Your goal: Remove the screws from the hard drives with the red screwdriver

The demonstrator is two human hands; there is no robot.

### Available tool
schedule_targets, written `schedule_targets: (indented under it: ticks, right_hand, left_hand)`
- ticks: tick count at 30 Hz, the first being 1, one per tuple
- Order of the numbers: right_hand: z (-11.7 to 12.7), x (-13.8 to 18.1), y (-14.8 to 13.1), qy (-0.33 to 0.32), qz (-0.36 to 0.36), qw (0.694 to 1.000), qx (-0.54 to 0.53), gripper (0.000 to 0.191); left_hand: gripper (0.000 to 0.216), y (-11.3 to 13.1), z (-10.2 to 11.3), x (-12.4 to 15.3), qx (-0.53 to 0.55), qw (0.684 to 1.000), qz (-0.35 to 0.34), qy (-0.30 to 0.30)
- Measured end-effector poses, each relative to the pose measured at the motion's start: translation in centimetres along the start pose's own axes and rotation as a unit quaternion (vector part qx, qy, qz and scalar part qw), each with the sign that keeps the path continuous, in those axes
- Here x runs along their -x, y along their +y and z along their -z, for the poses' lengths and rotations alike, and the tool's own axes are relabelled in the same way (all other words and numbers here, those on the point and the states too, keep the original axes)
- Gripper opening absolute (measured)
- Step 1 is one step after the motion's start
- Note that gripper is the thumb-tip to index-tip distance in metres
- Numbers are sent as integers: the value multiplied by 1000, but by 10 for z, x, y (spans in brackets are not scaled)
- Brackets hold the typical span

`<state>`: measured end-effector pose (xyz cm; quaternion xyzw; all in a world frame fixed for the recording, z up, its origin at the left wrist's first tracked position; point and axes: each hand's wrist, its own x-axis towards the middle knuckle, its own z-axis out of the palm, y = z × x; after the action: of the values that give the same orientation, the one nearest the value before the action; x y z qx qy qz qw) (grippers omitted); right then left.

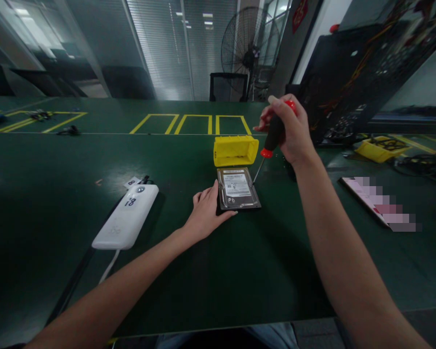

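Note:
A hard drive (pixel 237 188) with a white label lies flat on the green table. My left hand (pixel 206 208) steadies it, the fingers against its left side and the thumb along its near edge. Above and to the right, my right hand (pixel 290 123) is wrapped round a screwdriver (pixel 273 133) with a black and red handle. The thin shaft slants down to the drive's right edge; whether its tip sits in a screw is too small to tell. Right behind the drive stands a yellow bin (pixel 236 151), its opening facing me, with small dark bits inside.
On the left lies a white power bank-like device (pixel 129 218) with a cable. A pink phone-like object (pixel 370 198), partly blurred out, is on the right. Farther right are a yellow tray (pixel 380 149) and dark cables (pixel 428 165). Yellow tape outlines (pixel 194 116) mark the table's far side.

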<state>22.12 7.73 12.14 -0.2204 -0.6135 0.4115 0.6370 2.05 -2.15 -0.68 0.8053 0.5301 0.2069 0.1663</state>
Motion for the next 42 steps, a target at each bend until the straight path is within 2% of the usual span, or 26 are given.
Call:
schedule_targets:
  ticks: [9, 16, 24, 30, 34, 42]
  right_hand:
    - [2, -1, -1, -1, 12, 999, 32, 25]
    - [4, -2, 1, -30, -3, 999, 17, 36]
    - [5, -3, 5, -19, 9, 999, 30, 32]
    - [6, -4, 8, -4, 38, 999, 19, 22]
    - [6, -5, 7, 2, 47, 999, 11, 24]
    - [5, -3, 6, -4, 34, 999, 11, 21]
  left_hand:
    - [90, -4, -2, 1, 7, 1000, -6, 3]
    - [90, -2, -1, 1, 11, 1000, -7, 1]
    - [90, -1, 0, 1, 9, 1000, -3, -2]
    - [91, -3, -2, 1, 0, 1000, -2, 6]
    - [91, -3, -2, 1, 0, 1000, -2, 0]
    - [91, -1, 0, 1, 2, 1000, 0, -1]
